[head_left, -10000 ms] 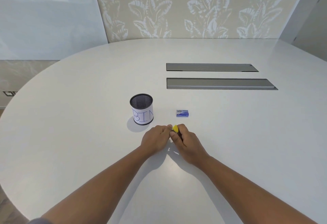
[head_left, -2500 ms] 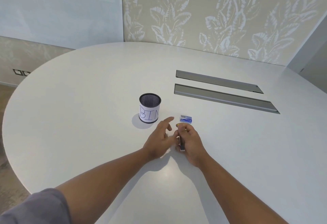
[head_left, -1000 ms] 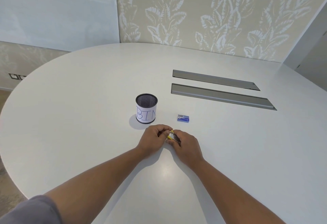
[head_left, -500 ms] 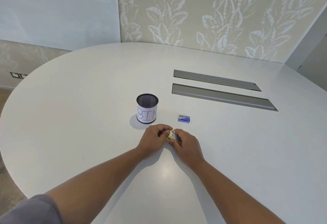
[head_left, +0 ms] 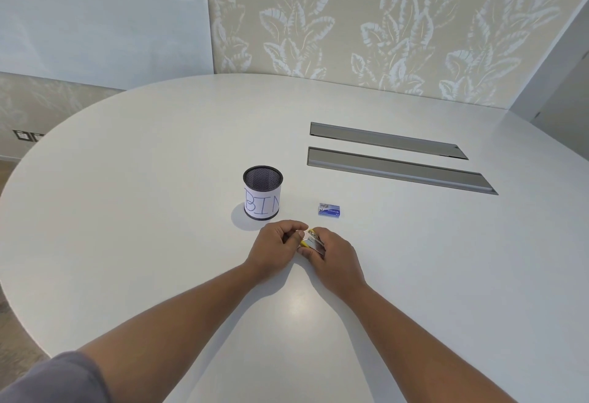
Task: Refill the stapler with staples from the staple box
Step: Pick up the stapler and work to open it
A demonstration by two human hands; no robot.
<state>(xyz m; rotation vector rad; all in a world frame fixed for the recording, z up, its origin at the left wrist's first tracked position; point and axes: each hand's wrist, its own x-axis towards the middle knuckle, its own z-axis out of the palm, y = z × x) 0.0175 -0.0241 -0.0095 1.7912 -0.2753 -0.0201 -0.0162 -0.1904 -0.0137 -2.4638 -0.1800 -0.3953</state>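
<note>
Head view of a white rounded surface [head_left: 159, 211] with both hands meeting near its middle. The left hand [head_left: 274, 251] has its fingers curled, thumb and fingertips pinching at the near end of a small yellow stapler [head_left: 310, 240]. The right hand [head_left: 334, 257] curls round the same stapler from the other side, fingers wrapped under its metal part. The stapler sits between the two hands, just above or on the surface; which of the two cannot be told. Its metal strip shows beside the yellow body, but whether staples lie in it is too small to tell.

The staple box [head_left: 330, 210], blue and white, lies flat on the surface just beyond the right hand, apart from both hands. To its left stands a black mesh cup [head_left: 263, 193], upright, wrapped in white paper lettered "BIN", just beyond the left hand. Farther back and to the right, two long grey slots [head_left: 398, 168] are set into the surface, one behind the other. A leaf-patterned wall [head_left: 366, 20] rises behind the surface. A grey sleeve [head_left: 54, 380] shows on the left upper arm at the lower left corner.
</note>
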